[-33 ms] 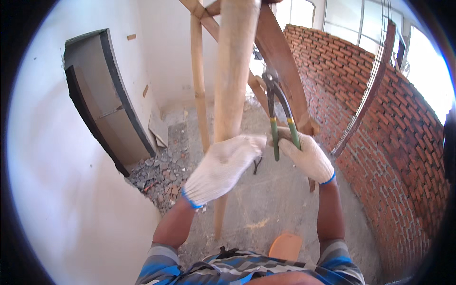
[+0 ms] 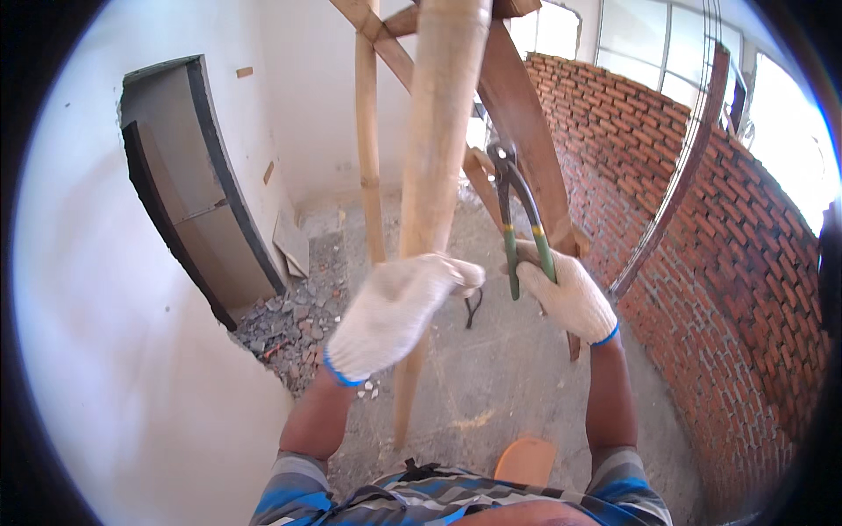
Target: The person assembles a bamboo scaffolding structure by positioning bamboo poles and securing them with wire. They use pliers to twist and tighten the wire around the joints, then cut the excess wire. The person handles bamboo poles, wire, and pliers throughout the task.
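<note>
Both my hands wear white knit gloves with blue cuffs. In my right hand [image 2: 566,289] is a pair of pincers [image 2: 524,202], with dark metal jaws pointing up and green handle grips. The handles stand somewhat apart, and the jaws look free of any object. My left hand [image 2: 395,307], slightly blurred, is in front of a thick round wooden pole [image 2: 443,131], its fingers pressed together toward the right. What they hold, if anything, is too small to make out. A short dark strip [image 2: 474,309] shows just below those fingertips; whether it touches them I cannot tell.
A thinner pole [image 2: 367,149] and a broad brown board [image 2: 526,123] stand behind the thick pole. Rubble [image 2: 303,329] lies by the doorway at left. A brick wall [image 2: 702,263] curves along the right. An orange object [image 2: 524,460] is on the floor near me.
My left hand has shifted slightly left, widening the gap to my right hand. The pincers and right hand have barely moved.
</note>
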`<state>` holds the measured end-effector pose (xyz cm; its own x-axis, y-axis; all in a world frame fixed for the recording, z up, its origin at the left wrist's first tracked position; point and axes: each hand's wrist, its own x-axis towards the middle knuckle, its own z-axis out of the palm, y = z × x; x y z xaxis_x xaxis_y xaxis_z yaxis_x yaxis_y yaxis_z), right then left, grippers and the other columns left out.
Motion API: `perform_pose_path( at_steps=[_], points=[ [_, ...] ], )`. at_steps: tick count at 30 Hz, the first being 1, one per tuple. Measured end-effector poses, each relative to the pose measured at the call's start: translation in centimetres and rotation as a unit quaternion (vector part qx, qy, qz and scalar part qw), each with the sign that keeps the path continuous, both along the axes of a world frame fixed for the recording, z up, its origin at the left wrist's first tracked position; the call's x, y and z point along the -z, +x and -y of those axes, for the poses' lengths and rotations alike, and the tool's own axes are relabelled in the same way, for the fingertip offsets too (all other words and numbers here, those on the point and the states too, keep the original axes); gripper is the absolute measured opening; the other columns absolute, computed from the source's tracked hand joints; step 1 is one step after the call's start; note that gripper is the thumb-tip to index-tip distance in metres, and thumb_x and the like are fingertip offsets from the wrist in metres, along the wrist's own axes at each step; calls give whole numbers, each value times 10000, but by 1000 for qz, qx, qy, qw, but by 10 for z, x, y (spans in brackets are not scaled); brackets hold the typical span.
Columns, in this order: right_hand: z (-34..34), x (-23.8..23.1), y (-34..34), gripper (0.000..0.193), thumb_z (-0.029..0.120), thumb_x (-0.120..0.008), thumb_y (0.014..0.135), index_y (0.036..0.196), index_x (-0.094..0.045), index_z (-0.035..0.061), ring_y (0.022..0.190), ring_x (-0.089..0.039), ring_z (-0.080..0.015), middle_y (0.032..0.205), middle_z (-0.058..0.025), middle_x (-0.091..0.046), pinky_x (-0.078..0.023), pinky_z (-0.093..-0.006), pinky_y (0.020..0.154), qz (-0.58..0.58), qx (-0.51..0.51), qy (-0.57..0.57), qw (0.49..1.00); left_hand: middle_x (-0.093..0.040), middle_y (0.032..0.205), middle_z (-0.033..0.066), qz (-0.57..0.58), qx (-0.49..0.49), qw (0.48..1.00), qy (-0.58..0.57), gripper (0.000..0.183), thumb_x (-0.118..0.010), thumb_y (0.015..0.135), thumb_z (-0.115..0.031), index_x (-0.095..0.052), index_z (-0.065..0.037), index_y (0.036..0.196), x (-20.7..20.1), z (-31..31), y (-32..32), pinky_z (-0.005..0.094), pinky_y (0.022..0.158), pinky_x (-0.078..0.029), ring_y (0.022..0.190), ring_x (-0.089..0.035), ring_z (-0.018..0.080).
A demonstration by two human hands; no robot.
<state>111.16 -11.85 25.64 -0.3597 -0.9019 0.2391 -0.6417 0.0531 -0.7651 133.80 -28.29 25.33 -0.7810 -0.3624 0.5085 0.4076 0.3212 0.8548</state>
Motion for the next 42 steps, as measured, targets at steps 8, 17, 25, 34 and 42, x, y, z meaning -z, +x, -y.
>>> perform_pose_path(
  at_steps=[8,17,25,34,42],
  points=[
    [51,20,-10,463,199,-585,1079,1483,-603,-27,822,-744,-133,1015,-78,-743,-596,-307,713,78,12,6,997,-695,1163,60,-156,-150,975,-45,594,-613,1109,-414,-581,42,1489,-87,92,-53,311,942,-547,992,-639,120],
    [83,16,25,533,130,-596,1035,1554,-532,23,1174,-736,-294,1303,-200,-741,-569,-421,1007,19,67,59,996,-730,961,76,-86,-61,994,-39,469,-597,1099,-417,-727,-12,1296,-109,121,-102,384,836,-552,869,-668,201],
    [53,159,-5,539,177,-641,1001,1528,-566,93,1223,-684,-437,1330,-282,-693,-541,-497,1022,-202,85,142,965,-664,832,100,-208,-240,935,-156,370,-582,1080,-326,-758,-13,1168,-139,192,-116,380,766,-533,778,-653,215],
    [-93,362,156,414,360,-616,1039,1155,-695,-30,830,-678,-206,872,-105,-702,-538,-405,757,263,333,191,885,-550,822,-63,-71,126,989,33,420,-580,1141,-284,-621,63,1374,-121,165,-54,239,729,-479,699,-506,44],
    [-173,398,263,381,323,-638,1019,1212,-740,10,850,-711,-204,921,-102,-752,-553,-399,765,306,470,164,812,-698,1035,-1,-13,161,986,-27,480,-619,1115,-293,-610,66,1433,-106,156,-67,245,821,-509,816,-539,56]
  ],
)
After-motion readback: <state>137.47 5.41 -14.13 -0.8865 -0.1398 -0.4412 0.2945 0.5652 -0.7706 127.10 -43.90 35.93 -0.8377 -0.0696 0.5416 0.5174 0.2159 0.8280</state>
